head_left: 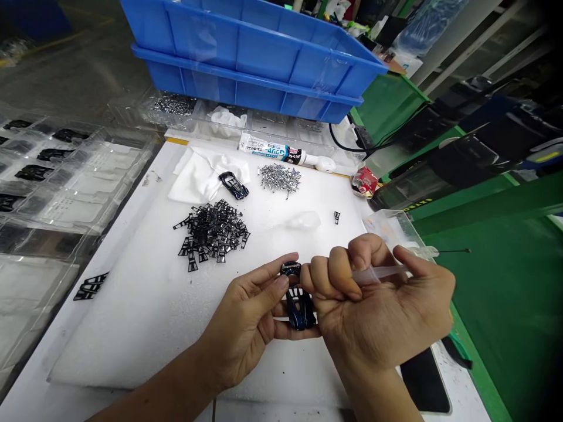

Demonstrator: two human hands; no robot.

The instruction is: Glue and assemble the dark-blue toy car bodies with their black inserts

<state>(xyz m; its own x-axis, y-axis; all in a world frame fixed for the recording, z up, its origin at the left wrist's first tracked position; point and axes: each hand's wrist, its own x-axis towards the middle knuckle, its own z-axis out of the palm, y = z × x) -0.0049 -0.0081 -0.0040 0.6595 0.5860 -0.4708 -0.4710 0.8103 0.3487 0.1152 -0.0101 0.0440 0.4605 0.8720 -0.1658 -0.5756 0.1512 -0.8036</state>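
Head view — left hand (246, 316) holding car (301, 312), right (378, 310) syringe (378, 273)

Blue lettering on the adhesive tube (270, 151) is too blurred to read.

A glossy dark-blue model car shell (300, 310) sits upside-tilted, a black trim piece (291, 270) at its twelve o'clock end. A clear plastic syringe (378, 274) lies beside it, its thin black-tipped needle pointing toward three o'clock.

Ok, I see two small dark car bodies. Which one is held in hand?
The car body in the left hand; the other car body lies on the edge of the white cloth.
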